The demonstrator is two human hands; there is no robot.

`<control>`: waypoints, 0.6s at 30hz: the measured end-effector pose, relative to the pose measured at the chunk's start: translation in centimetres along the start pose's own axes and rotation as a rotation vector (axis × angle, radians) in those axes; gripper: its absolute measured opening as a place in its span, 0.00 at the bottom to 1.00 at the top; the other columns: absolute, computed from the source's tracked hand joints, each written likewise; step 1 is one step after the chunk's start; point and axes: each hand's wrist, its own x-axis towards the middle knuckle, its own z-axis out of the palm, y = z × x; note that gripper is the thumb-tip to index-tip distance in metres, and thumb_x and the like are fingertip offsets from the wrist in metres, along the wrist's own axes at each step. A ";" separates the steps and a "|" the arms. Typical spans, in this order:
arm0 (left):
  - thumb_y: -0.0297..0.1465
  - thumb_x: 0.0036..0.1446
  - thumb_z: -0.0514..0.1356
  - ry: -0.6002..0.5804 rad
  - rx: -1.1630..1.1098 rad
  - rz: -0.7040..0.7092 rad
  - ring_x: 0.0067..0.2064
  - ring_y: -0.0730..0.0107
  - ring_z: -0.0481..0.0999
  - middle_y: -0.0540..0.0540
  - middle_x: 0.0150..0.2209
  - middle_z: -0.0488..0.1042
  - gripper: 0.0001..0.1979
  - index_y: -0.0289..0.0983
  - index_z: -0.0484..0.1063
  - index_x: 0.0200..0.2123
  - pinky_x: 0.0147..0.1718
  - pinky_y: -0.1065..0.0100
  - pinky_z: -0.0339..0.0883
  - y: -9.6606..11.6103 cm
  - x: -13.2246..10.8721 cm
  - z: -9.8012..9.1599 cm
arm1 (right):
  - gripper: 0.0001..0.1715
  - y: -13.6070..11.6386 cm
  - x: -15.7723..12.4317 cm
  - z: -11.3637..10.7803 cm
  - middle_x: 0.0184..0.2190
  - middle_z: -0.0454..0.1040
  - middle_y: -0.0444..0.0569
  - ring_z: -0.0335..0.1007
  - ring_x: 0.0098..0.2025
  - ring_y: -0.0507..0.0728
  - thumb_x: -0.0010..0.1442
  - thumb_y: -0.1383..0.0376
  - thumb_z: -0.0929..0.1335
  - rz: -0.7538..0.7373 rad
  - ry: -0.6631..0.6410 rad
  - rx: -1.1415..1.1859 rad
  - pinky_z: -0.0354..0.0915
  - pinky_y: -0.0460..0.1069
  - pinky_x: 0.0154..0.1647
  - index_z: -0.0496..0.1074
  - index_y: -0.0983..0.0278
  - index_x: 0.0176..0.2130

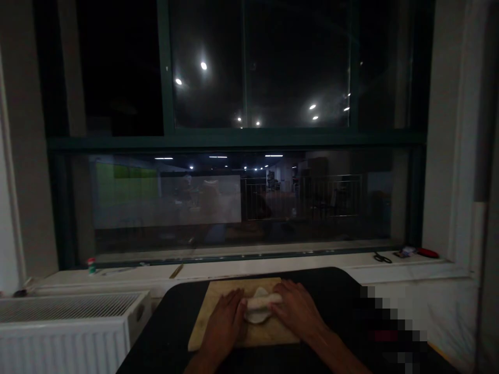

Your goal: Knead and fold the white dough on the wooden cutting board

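Note:
A short pale rolling pin (263, 301) lies across a flat, roundish piece of dough (257, 316) on a wooden board (205, 311). My left hand (227, 318) grips the pin's left end, fingers pointing forward and the thumb near the dough. At the other end, my right hand (295, 306) is closed over the pin, its thumb on the near side. The dough shows in front of and behind the pin, while its middle is hidden beneath it. Both hands rest low over the board, and they cover the ends of the pin.
The board lies on a black table (331, 291) before a windowsill (234, 267). Scissors (382, 258) and a red object (428, 253) lie on the sill's right; a small red-capped container (91, 266) stands left. A white radiator (70, 332) is at lower left.

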 end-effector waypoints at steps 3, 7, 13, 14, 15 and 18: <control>0.41 0.69 0.35 -0.060 0.013 -0.015 0.58 0.65 0.70 0.47 0.57 0.72 0.28 0.41 0.68 0.57 0.65 0.56 0.50 0.1 2.6 -0.1 | 0.13 1.2 2.3 1.0 0.43 0.75 0.47 0.69 0.45 0.56 0.61 0.57 0.65 -0.012 -0.051 0.052 0.58 0.49 0.46 0.74 0.59 0.42; 0.40 0.69 0.37 -0.035 0.100 -0.004 0.57 0.62 0.71 0.47 0.54 0.75 0.26 0.44 0.71 0.53 0.63 0.53 0.51 -0.2 5.0 1.1 | 0.19 2.9 3.1 5.0 0.44 0.74 0.47 0.68 0.48 0.56 0.68 0.55 0.58 -0.028 -0.027 0.026 0.58 0.49 0.49 0.74 0.58 0.42; 0.40 0.68 0.44 0.134 0.092 0.017 0.66 0.59 0.58 0.49 0.61 0.68 0.22 0.46 0.66 0.59 0.66 0.46 0.41 -1.5 5.4 1.9 | 0.24 4.3 3.0 7.3 0.45 0.74 0.46 0.68 0.49 0.55 0.66 0.46 0.58 -0.050 -0.036 0.079 0.59 0.48 0.50 0.74 0.55 0.43; 0.40 0.67 0.46 0.155 0.086 0.025 0.66 0.58 0.57 0.49 0.61 0.67 0.21 0.46 0.67 0.58 0.66 0.45 0.41 -1.6 5.3 1.7 | 0.24 4.6 3.2 7.3 0.45 0.74 0.46 0.69 0.49 0.56 0.65 0.45 0.59 -0.038 -0.035 0.098 0.59 0.48 0.50 0.74 0.55 0.43; 0.40 0.66 0.48 0.171 0.079 0.044 0.67 0.57 0.55 0.50 0.62 0.65 0.20 0.46 0.68 0.57 0.66 0.45 0.41 -1.6 5.2 1.5 | 0.24 4.9 3.3 7.3 0.46 0.74 0.46 0.69 0.49 0.56 0.65 0.45 0.59 -0.010 -0.025 0.120 0.60 0.48 0.49 0.74 0.56 0.44; 0.38 0.66 0.49 0.122 0.007 0.174 0.66 0.59 0.55 0.50 0.62 0.65 0.18 0.47 0.72 0.53 0.66 0.50 0.48 -0.9 4.8 1.1 | 0.27 6.6 3.8 7.6 0.40 0.77 0.48 0.72 0.43 0.57 0.66 0.46 0.56 0.187 0.004 0.238 0.62 0.48 0.41 0.74 0.58 0.42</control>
